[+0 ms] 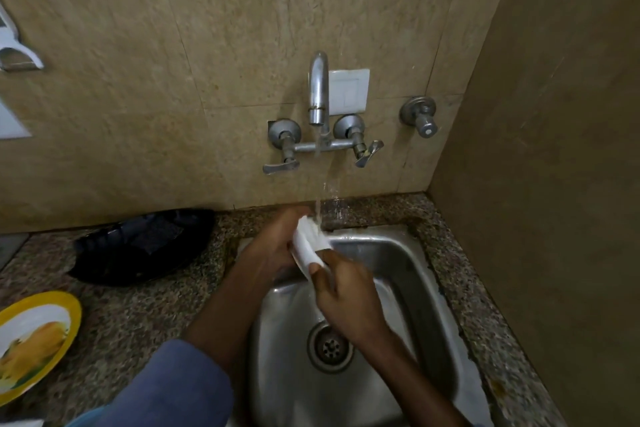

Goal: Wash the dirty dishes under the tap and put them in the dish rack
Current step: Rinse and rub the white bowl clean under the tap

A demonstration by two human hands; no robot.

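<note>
- White cup (309, 243), smooth, cylindrical, tilted, at frame centre above back-left corner of sink (426, 274); blurred, so details unclear.
- Left hand (273, 246) wrapped round cup's far/left side, fingers curled against it; blue sleeve (166, 388) at bottom left.
- Right hand (346, 298) pinching cup's near end, thumb tip pressed on white surface.
- Thin water stream from tap (318, 94) landing on cup's upper end; tap = curved chrome spout w/ two lever handles, wall-mounted, centre of frame.
- Sink: brushed steel, rounded-rectangular basin, wet, round slotted drain (330, 345) at lower centre.
- Countertop (138, 315): speckled granite, brown-grey.
- Black tray (145, 246), glossy, ribbed rim, left of sink against wall.
- Yellow-rimmed plate (34, 340), round, white centre w/ yellow-green print, lower left, partly cut off by frame edge.
- Wall tiles (138, 80): beige, stone-look; white square switch plate (348, 92) just behind spout; separate round chrome valve (420, 114) to right.
</note>
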